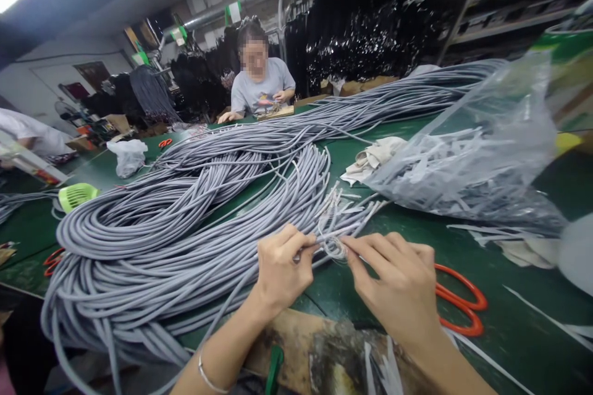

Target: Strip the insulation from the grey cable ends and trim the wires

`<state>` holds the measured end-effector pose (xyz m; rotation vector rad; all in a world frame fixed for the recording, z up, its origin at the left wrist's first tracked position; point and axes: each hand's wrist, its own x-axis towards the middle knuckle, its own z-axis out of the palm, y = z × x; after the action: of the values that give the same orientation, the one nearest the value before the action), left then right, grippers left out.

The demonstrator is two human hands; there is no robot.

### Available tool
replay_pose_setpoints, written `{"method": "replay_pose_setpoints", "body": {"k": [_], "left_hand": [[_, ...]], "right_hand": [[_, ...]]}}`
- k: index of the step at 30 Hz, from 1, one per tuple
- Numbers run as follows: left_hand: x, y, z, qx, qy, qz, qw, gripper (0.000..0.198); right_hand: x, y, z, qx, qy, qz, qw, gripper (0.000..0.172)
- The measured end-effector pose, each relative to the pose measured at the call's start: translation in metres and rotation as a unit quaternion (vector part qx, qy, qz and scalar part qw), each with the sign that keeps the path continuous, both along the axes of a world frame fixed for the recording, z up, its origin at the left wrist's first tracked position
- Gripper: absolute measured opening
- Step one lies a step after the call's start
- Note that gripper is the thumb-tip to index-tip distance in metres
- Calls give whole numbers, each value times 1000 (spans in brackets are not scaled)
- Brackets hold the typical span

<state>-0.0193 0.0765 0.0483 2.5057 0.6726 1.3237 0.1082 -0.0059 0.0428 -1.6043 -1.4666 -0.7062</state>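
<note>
Smooth, matte grey cables lie before us in long, rounded loops, heaped over a flat green tabletop and bunching toward pale, frayed tips just beyond our hands. Between our fingers, at the end of one held cable, thin whitish strands curl into a loose, wiry tangle (too fine and blurred for us to count). To the right sits a crinkled, see-through plastic bag stuffed with pale, flat strips; beside it lies a crumpled beige cloth. Scissors with glossy orange loop handles lie by our right wrist, their blades hidden from us. Below our hands is a brown board, scuffed and darkly stained.

Our left hand is curled, thumb against bent forefinger, closed around the held cable just short of the strands; its forearm, with a thin bracelet at the wrist, slants up from the lower edge. Our right hand comes in from the other side, knuckles arched and palm down, thumb and forefinger pinching the strands. The two sets of fingertips face each other, close but apart. Across the table sits a co-worker in a light grey shirt.
</note>
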Motion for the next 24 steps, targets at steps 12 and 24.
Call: {"method": "replay_pose_setpoints", "body": {"k": [12,24], "left_hand": [[3,-4,-4,-77,41,-17,996,14],[8,1,4,-419,-1,-121,900,11]], "right_hand": [[-3,2,-6,-30,148,65,986,24],[17,-9,5,169,455,-106,868,19]]}}
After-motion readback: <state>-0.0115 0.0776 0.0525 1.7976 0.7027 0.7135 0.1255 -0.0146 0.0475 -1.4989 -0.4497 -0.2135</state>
